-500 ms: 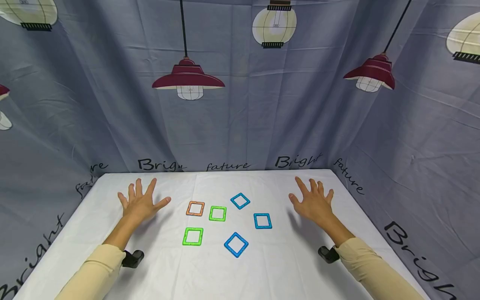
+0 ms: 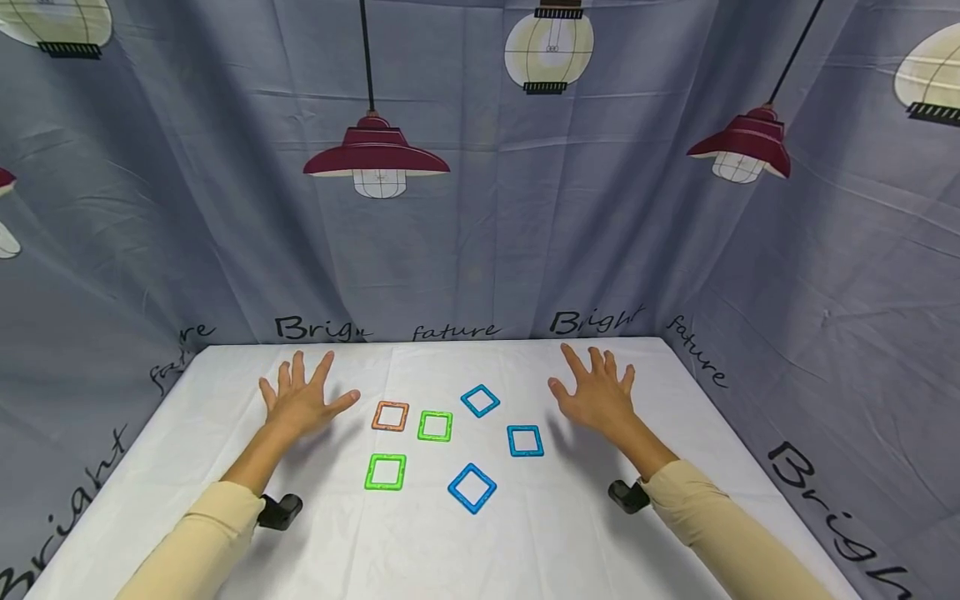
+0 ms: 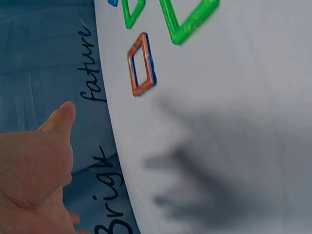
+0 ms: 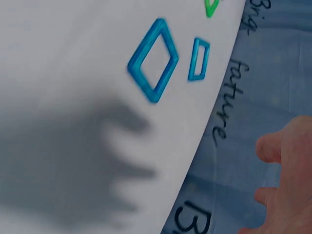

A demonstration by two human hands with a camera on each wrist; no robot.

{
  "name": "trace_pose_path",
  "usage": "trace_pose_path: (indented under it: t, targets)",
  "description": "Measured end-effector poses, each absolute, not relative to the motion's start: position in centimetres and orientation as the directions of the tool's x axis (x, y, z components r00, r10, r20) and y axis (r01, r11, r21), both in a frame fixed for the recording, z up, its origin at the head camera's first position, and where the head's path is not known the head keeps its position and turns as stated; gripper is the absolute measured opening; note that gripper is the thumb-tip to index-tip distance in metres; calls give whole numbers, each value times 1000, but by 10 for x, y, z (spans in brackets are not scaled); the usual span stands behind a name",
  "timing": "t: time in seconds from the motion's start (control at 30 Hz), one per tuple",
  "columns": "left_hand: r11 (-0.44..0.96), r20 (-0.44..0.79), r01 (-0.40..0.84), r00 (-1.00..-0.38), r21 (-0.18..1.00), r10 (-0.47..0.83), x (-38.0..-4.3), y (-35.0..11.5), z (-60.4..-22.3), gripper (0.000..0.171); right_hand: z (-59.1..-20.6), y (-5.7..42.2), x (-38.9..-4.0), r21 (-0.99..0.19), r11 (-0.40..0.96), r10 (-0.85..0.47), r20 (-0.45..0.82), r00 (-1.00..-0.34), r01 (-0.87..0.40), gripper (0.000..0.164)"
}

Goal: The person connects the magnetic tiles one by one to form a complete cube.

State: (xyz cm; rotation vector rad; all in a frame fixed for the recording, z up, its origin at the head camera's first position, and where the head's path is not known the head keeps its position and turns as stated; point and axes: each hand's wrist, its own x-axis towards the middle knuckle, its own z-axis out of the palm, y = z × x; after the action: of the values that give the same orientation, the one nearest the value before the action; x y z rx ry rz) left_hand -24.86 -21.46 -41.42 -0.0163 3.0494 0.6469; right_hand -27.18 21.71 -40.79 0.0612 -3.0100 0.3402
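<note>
Several square frames lie flat on the white table. My left hand (image 2: pixel 300 407), fingers spread, hovers over the table left of the orange square frame (image 2: pixel 390 428) and holds nothing. Beside the orange one are a green frame (image 2: pixel 435 438) and, nearer to me, another green frame (image 2: pixel 385 487). My right hand (image 2: pixel 598 402) is also spread and empty, right of a blue frame (image 2: pixel 527 454). Two more blue frames, one at the back (image 2: pixel 480 415) and one at the front (image 2: pixel 472 510), sit turned like diamonds. Both wrist views show shadows of raised hands on the cloth.
A white cloth covers the table (image 2: pixel 420 550). Behind and at both sides hangs a grey-blue curtain (image 2: pixel 480 250) printed with lamps and lettering, meeting the table's edges. Black wrist devices (image 2: pixel 281 512) sit under both sleeves.
Both hands have moved inward over the table, the left to the right and the right to the left. The square frames lie where they were.
</note>
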Motion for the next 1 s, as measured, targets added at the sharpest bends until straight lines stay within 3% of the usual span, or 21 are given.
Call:
trace_pose_path:
  t: [0.2, 0.43, 0.7, 1.0]
  targets:
    - [892, -83, -3, -996, 452, 38, -252, -200, -409, 89, -407, 186, -275, -237, 966, -76, 122, -990, -104, 72]
    - [860, -113, 51, -986, 509, 125, -258, -190, -403, 91, -403, 152, -273, -334, 927, -148, 99, -984, -173, 72]
    - [726, -176, -3, -971, 687, 163, -267, -187, -404, 98, -402, 120, -272, -505, 828, -230, 92, -969, -245, 73]
    - [670, -228, -91, -966, 737, 119, -278, -186, -419, 90, -413, 92, -278, -664, 736, -193, -20, -981, -131, 69]
